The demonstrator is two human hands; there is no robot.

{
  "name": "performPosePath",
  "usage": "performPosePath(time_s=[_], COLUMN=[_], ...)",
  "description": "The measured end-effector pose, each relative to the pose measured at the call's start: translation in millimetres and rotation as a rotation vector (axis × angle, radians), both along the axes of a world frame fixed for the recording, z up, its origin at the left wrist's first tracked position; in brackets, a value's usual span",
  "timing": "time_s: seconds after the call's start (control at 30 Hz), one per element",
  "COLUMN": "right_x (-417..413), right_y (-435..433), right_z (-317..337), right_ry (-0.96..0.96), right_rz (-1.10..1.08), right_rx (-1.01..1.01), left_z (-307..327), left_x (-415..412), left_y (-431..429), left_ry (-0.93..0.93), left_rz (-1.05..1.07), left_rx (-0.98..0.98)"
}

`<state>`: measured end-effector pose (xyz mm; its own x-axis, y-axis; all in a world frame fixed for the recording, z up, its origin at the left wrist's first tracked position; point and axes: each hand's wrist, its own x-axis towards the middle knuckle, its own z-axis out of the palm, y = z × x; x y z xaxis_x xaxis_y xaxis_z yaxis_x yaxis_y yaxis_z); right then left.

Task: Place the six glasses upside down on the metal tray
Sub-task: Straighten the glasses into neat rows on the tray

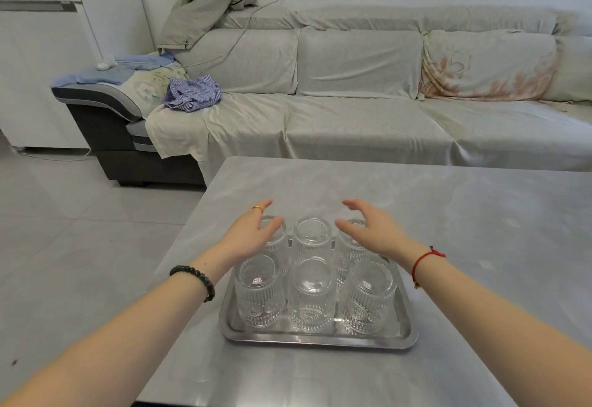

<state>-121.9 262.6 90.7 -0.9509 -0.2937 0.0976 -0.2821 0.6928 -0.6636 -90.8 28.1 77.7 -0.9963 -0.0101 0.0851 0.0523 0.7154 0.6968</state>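
Six glasses [312,294] upside down on tray [320,339], lower centre of worktop [448,214]. Left hand [248,237], right hand [373,230] hover over back corner glasses, fingers [354,206] spread apart, gripping nothing.

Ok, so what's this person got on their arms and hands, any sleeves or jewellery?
Both forearms are bare, with no sleeves in view. The left hand has a gold ring on one finger and a black beaded bracelet at the wrist. The right hand has a thin red string bracelet with a small charm.
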Motion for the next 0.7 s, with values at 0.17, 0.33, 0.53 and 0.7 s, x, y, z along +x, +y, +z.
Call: performPosePath(time_s=[0.17,0.33,0.53,0.7], right_x=[-3,3,42,100], right_y=[-29,-35,-23,-18], right_z=[-2,-3,5,-22], right_ry=[0.005,-0.011,0.097,0.255], right_rz=[0.155,0.132,0.064,0.099], right_rx=[0.353,0.413,0.129,0.303], left_z=[3,2,0,-33], left_x=[-11,-10,30,95], left_y=[30,34,8,-17], left_ry=[-0.040,-0.039,0.099,0.091], left_rz=[-0.254,-0.268,-0.177,0.060], left_rx=[-0.411,-0.451,-0.215,0.114])
